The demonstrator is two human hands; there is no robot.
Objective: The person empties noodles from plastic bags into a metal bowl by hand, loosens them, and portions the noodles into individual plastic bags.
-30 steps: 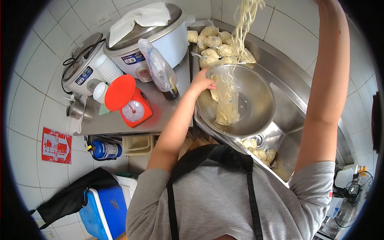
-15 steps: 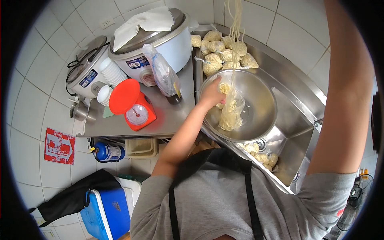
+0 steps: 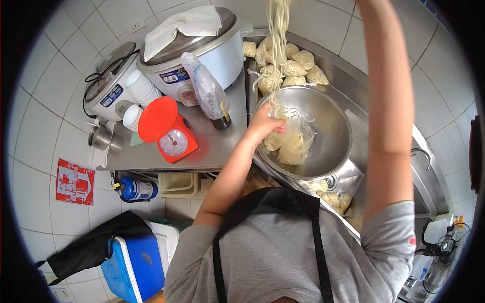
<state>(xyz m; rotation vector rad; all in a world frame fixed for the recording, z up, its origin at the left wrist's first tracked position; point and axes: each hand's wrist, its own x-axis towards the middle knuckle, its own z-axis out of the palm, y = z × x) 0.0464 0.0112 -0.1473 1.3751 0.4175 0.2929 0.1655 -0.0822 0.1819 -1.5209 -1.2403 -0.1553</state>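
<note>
My left hand [image 3: 267,125] is closed at the mouth of a clear plastic bag [image 3: 295,149] with pale noodles inside, held over a wide steel bowl [image 3: 333,136]. A long bundle of noodles [image 3: 279,38] hangs down from the top edge of the view to the bag, and a few loose strands lie over the bag's opening. My right arm [image 3: 389,101] is raised high, and its hand is cut off by the top of the view. Behind the bowl, several tied bags of noodles [image 3: 304,59] are piled on the steel counter.
The bowl rests over a steel sink [image 3: 356,174] with more noodle bags [image 3: 333,198] below it. To the left stand a red scale [image 3: 174,144], a plastic-wrapped bottle [image 3: 209,93], stacked white cups [image 3: 141,88] and a large rice cooker [image 3: 217,60]. A blue cooler [image 3: 136,267] sits lower left.
My right arm has swung leftward. The hanging noodles are thicker and have shifted left, and more strands show at the bag's mouth. My left hand stays at the bag.
</note>
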